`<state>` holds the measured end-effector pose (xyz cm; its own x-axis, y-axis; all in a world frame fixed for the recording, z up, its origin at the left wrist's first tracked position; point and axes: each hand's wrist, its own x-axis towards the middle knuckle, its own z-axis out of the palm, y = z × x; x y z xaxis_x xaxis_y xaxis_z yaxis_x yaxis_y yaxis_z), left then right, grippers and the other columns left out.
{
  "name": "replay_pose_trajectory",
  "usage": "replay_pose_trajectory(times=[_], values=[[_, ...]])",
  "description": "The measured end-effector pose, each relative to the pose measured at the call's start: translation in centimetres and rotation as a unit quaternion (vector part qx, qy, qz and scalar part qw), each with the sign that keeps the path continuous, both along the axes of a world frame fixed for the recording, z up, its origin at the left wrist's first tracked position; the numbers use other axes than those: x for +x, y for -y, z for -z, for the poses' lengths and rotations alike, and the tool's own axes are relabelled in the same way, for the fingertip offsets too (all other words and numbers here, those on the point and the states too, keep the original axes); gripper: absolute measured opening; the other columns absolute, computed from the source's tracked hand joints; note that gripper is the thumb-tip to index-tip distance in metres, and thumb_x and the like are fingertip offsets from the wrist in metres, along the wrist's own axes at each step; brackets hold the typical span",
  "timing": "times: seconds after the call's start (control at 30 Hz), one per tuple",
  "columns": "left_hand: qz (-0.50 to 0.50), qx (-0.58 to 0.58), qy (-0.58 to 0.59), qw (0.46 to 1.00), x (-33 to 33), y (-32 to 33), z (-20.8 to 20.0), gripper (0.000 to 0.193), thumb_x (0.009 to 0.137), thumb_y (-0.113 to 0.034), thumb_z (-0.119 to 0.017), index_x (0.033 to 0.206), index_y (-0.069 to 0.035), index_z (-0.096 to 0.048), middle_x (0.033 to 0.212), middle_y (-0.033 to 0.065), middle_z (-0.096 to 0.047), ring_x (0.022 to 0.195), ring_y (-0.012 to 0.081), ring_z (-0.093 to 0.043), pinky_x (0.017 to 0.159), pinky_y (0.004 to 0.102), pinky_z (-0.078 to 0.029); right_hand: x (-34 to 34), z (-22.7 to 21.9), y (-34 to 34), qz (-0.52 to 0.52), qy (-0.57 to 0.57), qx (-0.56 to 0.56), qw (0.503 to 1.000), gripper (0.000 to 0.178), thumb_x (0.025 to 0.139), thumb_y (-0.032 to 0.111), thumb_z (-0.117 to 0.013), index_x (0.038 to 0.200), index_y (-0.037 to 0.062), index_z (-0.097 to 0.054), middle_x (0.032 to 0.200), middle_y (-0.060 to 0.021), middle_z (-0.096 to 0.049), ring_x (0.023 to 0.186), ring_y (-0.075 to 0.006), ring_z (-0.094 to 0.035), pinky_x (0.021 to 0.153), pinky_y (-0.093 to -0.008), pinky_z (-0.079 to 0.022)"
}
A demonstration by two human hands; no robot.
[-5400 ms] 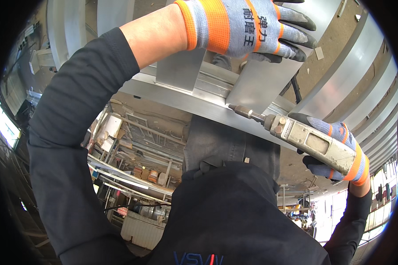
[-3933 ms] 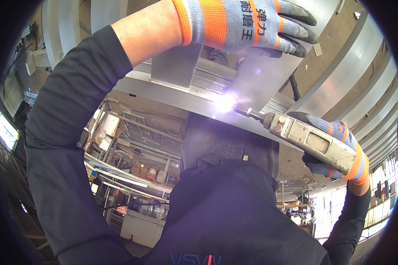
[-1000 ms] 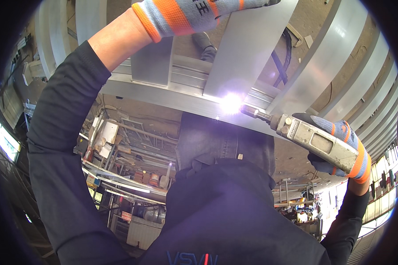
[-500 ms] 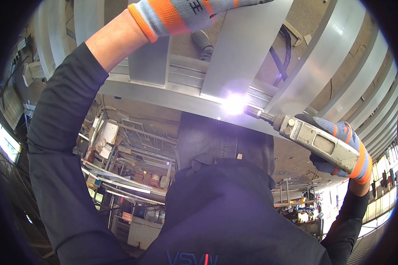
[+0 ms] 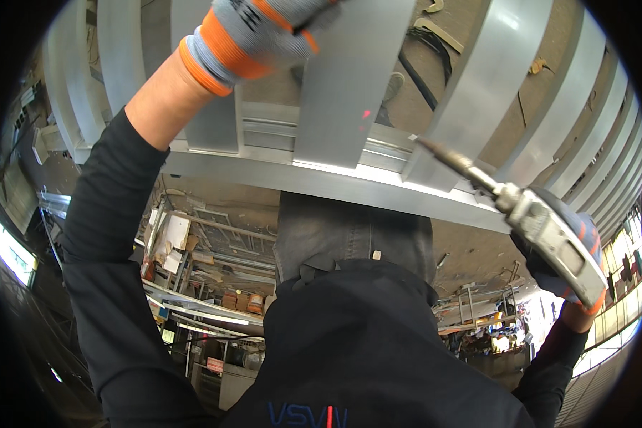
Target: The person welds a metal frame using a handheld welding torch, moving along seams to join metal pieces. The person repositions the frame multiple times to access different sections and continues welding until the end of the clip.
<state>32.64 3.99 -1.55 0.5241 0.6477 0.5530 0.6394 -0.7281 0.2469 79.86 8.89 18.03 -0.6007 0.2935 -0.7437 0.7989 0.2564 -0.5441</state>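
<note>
Right hand (image 5: pixel 549 260) gripped welding torch (image 5: pixel 542 221), nozzle aimed up-left | left hand (image 5: pixel 264 36) clasped upright metal slat (image 5: pixel 349 85) | joint lay left of the tip, apart.

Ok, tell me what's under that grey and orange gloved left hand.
The left hand presses on a flat silver metal slat standing on the long horizontal metal rail. The slat's upper part is hidden beneath the glove and cut off by the picture edge.
</note>
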Motion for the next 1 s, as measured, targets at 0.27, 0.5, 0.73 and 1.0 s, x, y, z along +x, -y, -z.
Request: replay_pose_trajectory(times=[0.27,0.5,0.73,1.0], values=[[0.319,-0.165,-0.007,0.933,11.9,-1.6,0.6,0.079,0.094,-0.045,-0.090,0.159,-0.007,-0.067,0.168,0.0136,-0.063,0.168,0.0396,-0.050,0.151,0.0704,-0.024,10.7,-7.2,1.8,0.073,0.174,0.150,0.970,0.052,0.092,0.016,-0.094,0.141,0.0046,-0.082,0.113,-0.0094,-0.087,0.099,-0.0232,-0.085,0.087,-0.0389,-0.066],[0.315,-0.149,-0.014,0.937,13.9,-1.5,2.1,0.072,0.094,-0.044,-0.087,0.156,-0.011,-0.072,0.174,0.0140,-0.061,0.174,0.0350,-0.047,0.144,0.0846,-0.022,14.7,-8.3,3.0,0.062,0.189,0.171,0.965,0.056,0.089,0.015,-0.093,0.143,0.0037,-0.081,0.111,-0.0101,-0.086,0.096,-0.0254,-0.083,0.085,-0.0396,-0.065],[0.289,-0.139,-0.043,0.946,13.8,-1.4,1.4,0.042,0.107,-0.031,-0.066,0.142,-0.012,-0.079,0.169,0.0172,-0.067,0.169,0.0352,-0.055,0.137,0.0935,-0.026,14.3,-6.7,2.4,0.042,0.145,0.148,0.977,0.060,0.087,0.014,-0.092,0.144,0.0028,-0.080,0.110,-0.0107,-0.085,0.092,-0.0275,-0.082,0.083,-0.0404,-0.064],[0.292,-0.146,-0.037,0.944,13.7,-1.3,1.7,0.037,0.109,-0.027,-0.064,0.139,-0.011,-0.078,0.170,0.0183,-0.066,0.171,0.0360,-0.052,0.136,0.0953,-0.022,11.7,-2.0,1.7,0.026,0.075,0.113,0.990,0.064,0.084,0.013,-0.091,0.146,0.0018,-0.079,0.107,-0.0114,-0.084,0.089,-0.0299,-0.080,0.082,-0.0413,-0.062]])
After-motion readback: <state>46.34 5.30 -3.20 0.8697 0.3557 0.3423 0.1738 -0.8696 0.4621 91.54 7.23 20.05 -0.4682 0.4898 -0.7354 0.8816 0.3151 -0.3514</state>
